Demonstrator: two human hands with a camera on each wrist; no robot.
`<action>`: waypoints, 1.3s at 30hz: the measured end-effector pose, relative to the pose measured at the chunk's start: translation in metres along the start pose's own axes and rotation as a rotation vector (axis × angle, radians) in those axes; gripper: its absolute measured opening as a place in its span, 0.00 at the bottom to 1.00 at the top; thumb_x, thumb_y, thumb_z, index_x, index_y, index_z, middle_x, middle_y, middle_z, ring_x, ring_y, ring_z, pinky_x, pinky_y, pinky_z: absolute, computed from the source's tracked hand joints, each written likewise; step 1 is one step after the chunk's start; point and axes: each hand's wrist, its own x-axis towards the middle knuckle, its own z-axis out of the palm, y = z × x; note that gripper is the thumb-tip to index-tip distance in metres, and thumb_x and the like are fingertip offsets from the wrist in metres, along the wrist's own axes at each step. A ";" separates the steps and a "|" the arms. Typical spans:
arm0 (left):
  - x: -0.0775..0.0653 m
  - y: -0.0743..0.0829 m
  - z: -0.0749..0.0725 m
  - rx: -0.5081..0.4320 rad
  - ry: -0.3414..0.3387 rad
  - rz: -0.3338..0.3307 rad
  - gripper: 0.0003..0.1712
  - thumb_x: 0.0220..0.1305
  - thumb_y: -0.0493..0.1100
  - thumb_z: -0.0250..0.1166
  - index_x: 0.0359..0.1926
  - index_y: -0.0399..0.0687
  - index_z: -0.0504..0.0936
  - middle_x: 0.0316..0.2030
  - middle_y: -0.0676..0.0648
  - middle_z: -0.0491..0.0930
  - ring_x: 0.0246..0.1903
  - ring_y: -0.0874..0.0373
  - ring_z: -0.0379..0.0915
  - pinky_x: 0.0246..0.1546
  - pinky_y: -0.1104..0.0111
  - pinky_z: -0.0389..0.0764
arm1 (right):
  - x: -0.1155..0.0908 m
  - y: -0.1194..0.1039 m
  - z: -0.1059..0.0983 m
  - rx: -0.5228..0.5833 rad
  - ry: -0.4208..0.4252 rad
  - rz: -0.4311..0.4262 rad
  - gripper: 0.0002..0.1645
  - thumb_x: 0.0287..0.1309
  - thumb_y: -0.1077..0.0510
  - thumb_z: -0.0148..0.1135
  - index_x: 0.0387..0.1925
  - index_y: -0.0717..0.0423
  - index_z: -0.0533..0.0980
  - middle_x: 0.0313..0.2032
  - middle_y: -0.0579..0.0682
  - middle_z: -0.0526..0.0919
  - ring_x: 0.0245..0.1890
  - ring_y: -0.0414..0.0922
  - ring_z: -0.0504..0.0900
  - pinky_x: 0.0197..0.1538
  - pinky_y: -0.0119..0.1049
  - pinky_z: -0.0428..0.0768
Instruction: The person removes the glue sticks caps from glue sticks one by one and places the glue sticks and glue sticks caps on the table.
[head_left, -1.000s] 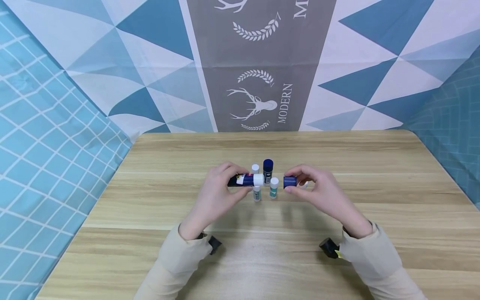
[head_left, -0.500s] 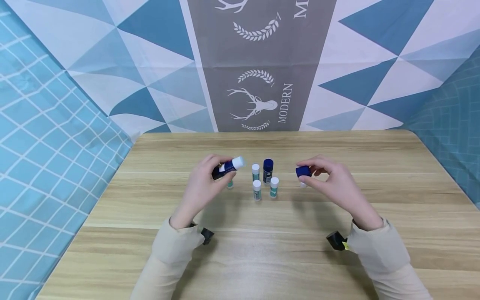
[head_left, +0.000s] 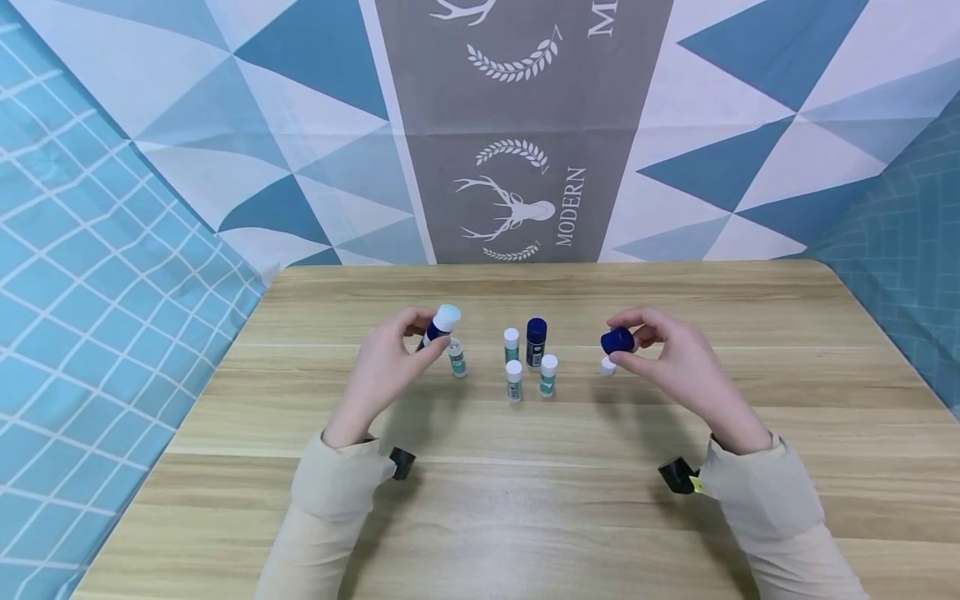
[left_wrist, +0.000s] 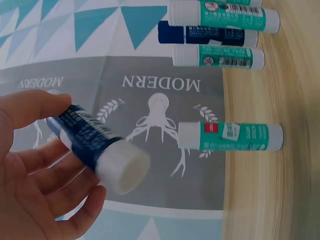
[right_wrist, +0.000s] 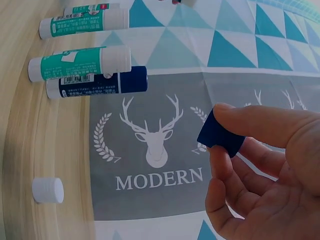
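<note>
My left hand [head_left: 388, 362] grips a navy glue stick [left_wrist: 90, 135] whose white end is bare of a cap and tilts up to the right in the head view. Between the thumb and fingers of my right hand [head_left: 667, 354] is a navy cap [right_wrist: 222, 132], held above the table. Close beside the left hand stands a green glue stick [head_left: 458, 360]. A small white cap [right_wrist: 48, 190] sits on the table just below the right hand's fingertips.
Mid-table, several glue sticks stand upright: a capped navy one [head_left: 536, 343], and green ones with white caps at the back [head_left: 512, 346], front left [head_left: 513, 382] and front right [head_left: 548, 377]. Behind the wooden table [head_left: 480, 517] hangs a patterned cloth [head_left: 517, 125].
Both hands have moved apart, the left one leftward with the navy glue stick, the right one rightward with the cap. The glue stick has tipped more upright, and the green one beside it shows.
</note>
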 end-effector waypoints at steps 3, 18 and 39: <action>0.000 -0.003 -0.002 0.018 -0.010 -0.043 0.17 0.55 0.45 0.64 0.45 0.44 0.76 0.39 0.46 0.80 0.43 0.52 0.75 0.46 0.57 0.72 | 0.001 0.002 0.000 -0.007 0.006 0.000 0.20 0.48 0.60 0.66 0.45 0.51 0.75 0.36 0.49 0.80 0.34 0.46 0.75 0.30 0.34 0.71; 0.003 -0.015 -0.003 0.095 -0.053 -0.138 0.14 0.54 0.42 0.64 0.41 0.42 0.74 0.40 0.42 0.80 0.42 0.49 0.77 0.43 0.57 0.73 | 0.004 0.013 0.002 -0.136 0.028 -0.006 0.19 0.48 0.63 0.65 0.45 0.57 0.76 0.40 0.54 0.78 0.33 0.48 0.74 0.32 0.37 0.67; 0.006 -0.027 0.004 0.160 -0.166 -0.240 0.17 0.54 0.40 0.62 0.44 0.37 0.73 0.44 0.39 0.76 0.42 0.48 0.77 0.43 0.58 0.76 | 0.015 0.052 0.016 -0.193 -0.094 0.067 0.19 0.49 0.63 0.63 0.46 0.64 0.76 0.39 0.60 0.77 0.32 0.48 0.75 0.31 0.35 0.70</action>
